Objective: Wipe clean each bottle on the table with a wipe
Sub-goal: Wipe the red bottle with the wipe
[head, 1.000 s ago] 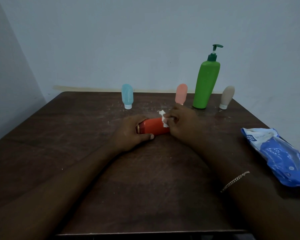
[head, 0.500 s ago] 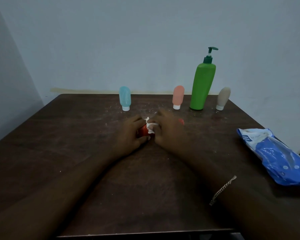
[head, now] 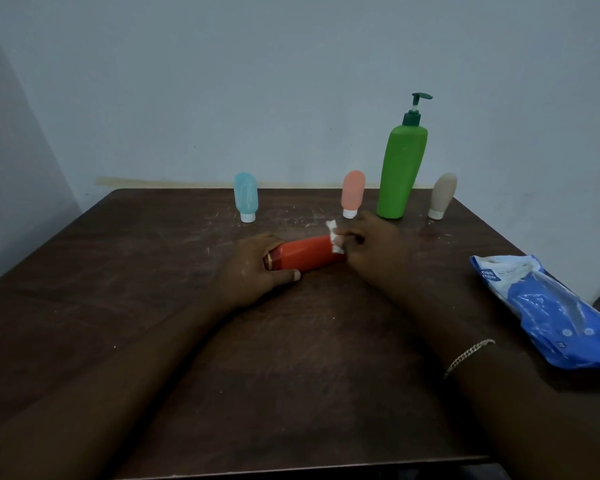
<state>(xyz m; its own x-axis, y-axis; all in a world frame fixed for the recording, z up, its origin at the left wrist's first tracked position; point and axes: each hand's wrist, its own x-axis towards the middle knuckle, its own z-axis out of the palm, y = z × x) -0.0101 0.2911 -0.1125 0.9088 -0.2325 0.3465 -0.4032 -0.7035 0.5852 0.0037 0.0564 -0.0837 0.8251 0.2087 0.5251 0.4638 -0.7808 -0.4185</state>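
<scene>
Left hand [head: 253,271] grips red bottle [head: 305,252] (lying flat); right hand [head: 371,245] pinches wipe [head: 335,239].

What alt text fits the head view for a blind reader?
The left hand grips a red bottle lying on a dark table while the right hand presses a white wipe to its end. Behind stand a blue tube, pink tube, green pump bottle and beige tube.

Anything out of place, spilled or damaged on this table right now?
Nothing spilled or broken. The red bottle lies on its side, but the left hand holds it there while the right hand presses the wipe to its end. The table shows pale scuffs and specks toward its far edge.
</scene>
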